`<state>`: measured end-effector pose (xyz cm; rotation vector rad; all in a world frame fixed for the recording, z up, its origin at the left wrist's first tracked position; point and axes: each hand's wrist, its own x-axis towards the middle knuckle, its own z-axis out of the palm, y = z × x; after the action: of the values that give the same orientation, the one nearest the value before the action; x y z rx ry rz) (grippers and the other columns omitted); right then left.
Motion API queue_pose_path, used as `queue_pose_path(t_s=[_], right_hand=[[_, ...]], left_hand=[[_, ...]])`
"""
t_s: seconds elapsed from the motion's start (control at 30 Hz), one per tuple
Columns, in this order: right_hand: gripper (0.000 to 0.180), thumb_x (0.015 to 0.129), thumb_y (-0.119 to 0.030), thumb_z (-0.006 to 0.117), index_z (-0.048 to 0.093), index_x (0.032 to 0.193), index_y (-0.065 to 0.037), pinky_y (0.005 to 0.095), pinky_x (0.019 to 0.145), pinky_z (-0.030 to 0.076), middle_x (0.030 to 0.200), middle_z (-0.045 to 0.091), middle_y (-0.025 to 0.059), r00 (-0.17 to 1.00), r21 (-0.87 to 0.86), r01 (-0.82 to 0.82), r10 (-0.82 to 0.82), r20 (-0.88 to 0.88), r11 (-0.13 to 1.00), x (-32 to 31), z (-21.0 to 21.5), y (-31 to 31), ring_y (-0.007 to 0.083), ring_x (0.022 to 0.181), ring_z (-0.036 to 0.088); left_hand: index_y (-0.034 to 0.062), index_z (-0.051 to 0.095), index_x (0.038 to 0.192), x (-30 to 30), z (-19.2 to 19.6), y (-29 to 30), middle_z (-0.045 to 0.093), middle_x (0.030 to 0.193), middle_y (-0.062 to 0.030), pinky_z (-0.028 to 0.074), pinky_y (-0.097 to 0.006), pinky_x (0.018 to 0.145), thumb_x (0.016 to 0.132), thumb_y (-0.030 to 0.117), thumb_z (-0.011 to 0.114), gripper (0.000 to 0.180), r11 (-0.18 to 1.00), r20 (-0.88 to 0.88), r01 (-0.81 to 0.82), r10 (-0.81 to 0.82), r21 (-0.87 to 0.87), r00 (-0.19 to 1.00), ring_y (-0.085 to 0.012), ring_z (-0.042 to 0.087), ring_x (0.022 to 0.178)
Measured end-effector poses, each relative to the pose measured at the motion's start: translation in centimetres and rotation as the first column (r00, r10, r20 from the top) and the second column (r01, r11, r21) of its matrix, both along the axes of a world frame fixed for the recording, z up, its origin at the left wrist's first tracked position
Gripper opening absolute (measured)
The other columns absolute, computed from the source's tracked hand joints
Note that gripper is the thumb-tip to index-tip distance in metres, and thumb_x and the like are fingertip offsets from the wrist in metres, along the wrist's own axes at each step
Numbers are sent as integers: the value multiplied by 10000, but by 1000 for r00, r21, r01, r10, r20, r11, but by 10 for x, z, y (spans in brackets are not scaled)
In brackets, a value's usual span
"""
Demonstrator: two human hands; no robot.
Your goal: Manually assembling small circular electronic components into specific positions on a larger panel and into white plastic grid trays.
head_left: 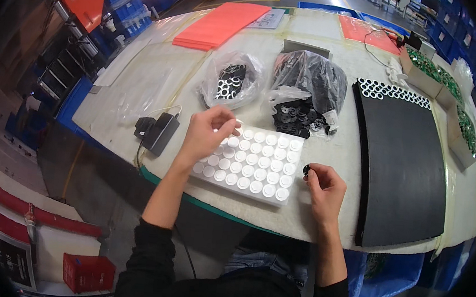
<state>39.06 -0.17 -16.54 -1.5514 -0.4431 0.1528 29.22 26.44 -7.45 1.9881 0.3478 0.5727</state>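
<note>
A white tray (297, 153) carries rows of round white caps (260, 173) on the table in front of me. Over its far left corner is my left hand (210, 133), fingers curled and pinched close to the caps. Whatever sits between those fingertips, if anything, I cannot make out. Just off the tray's right side, my right hand (326, 193) grips a small black round part (306, 170) between thumb and fingers. Beyond the tray, a plastic bag (312, 78) spills similar black parts (294, 115). Beside it, another clear bag (207, 83) holds black-and-white rings (230, 86).
To the right lies a stack of black sheets (403, 174), with white rings (393, 92) in rows on its far end. Boxes of green circuit boards (463, 128) line the right edge. A black power adapter (160, 134) with a cable sits left; orange-red sheets (220, 25) lie at the back.
</note>
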Motion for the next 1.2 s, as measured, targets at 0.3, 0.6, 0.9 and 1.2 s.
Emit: queue_pose_path(t_s=[0.3, 0.6, 0.9, 1.2], right_hand=[[178, 878, -21, 703, 685, 1017, 89, 303, 731, 596, 913, 719, 176, 908, 262, -222, 297, -295, 939, 5, 12, -10, 194, 789, 710], [200, 937, -33, 637, 670, 1077, 107, 320, 797, 610, 990, 706, 195, 858, 354, -271, 392, -333, 895, -1, 14, -8, 225, 872, 711], [209, 932, -5, 626, 654, 1099, 118, 333, 825, 603, 1000, 700, 198, 808, 442, -282, 459, -369, 852, -3, 11, -8, 233, 888, 707], [199, 911, 14, 651, 660, 1089, 104, 328, 830, 596, 976, 708, 167, 844, 412, -302, 442, -305, 860, -4, 13, -9, 209, 875, 706]], left_hand=[[-40, 594, 1025, -26, -47, -124, 716, 947, -145, 552, -252, 702, 916, 2, 660, 134, 884, 210, 80, 21, -460, 977, -201, 720, 887], [-12, 700, 920, 1, -57, -134, 688, 855, -61, 502, -221, 634, 875, 35, 717, 68, 969, 189, 63, -17, -237, 982, -94, 635, 715], [-30, 675, 931, 11, -59, -140, 692, 888, -66, 531, -229, 675, 875, 46, 721, 105, 972, 234, -4, 61, -235, 970, -102, 644, 750], [-54, 665, 957, 6, -57, -143, 700, 901, -77, 534, -244, 728, 885, 2, 697, 97, 915, 233, 52, 47, -399, 971, -110, 650, 819]])
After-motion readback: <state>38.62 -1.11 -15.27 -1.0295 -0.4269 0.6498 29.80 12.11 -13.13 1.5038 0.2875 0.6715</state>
